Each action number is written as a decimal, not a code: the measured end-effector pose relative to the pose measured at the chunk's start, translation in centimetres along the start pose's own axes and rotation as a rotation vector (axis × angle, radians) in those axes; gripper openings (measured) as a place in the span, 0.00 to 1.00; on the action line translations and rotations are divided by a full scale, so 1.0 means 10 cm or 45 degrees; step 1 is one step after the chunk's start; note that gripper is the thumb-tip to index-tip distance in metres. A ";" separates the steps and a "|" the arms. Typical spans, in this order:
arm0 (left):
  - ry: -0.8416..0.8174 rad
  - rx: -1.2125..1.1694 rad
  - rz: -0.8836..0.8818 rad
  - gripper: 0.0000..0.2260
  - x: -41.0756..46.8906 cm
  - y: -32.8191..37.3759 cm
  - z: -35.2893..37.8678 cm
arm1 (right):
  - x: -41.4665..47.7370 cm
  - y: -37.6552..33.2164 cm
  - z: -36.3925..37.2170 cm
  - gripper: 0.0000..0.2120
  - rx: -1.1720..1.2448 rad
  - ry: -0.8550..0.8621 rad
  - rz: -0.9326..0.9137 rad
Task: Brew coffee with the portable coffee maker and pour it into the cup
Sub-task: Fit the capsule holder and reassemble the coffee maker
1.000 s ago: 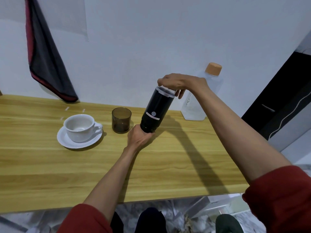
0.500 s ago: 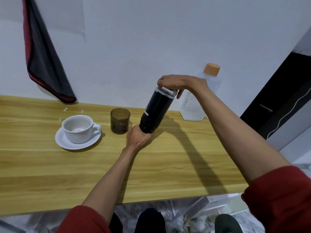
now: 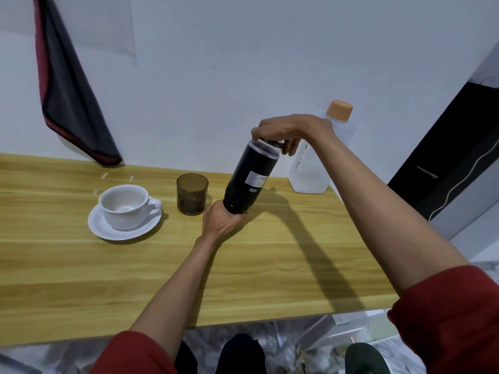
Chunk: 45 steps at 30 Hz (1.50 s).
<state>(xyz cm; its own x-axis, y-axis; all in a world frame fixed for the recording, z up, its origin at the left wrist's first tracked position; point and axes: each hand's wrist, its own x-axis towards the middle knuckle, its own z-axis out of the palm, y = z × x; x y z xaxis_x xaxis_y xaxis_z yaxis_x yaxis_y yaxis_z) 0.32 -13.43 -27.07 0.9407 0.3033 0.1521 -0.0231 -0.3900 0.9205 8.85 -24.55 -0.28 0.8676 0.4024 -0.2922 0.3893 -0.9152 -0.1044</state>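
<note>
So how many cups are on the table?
2. A white cup sits on its saucer at the left; a dark see-through cup stands just right of it. The black coffee maker might hide something small behind it.

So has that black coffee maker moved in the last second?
Yes. The coffee maker has turned on its own axis, front face swinging left, so a label now faces the camera; its base stays just right of the tinted glass.

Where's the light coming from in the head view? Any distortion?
Head view: one hard shadow runs from the coffee maker across the table toward its near right edge, so light likely sits far left; wide-angle lens slants the dark panel at right.
</note>
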 end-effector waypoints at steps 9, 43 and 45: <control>0.024 0.037 -0.013 0.17 0.00 0.02 -0.01 | -0.10 -0.08 -0.01 0.33 0.152 0.022 0.058; 0.046 0.015 -0.008 0.11 -0.07 0.08 -0.01 | -0.10 0.02 0.13 0.23 0.026 0.185 -0.099; 0.072 0.037 -0.008 0.10 -0.06 0.09 -0.01 | -0.10 0.02 0.19 0.25 0.017 0.242 -0.048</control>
<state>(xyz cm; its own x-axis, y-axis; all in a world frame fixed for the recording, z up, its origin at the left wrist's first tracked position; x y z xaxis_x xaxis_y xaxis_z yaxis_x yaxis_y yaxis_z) -0.30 -13.90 -26.30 0.9200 0.3544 0.1671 -0.0065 -0.4125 0.9109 7.45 -25.16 -1.80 0.8960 0.4321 -0.1028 0.4194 -0.8993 -0.1244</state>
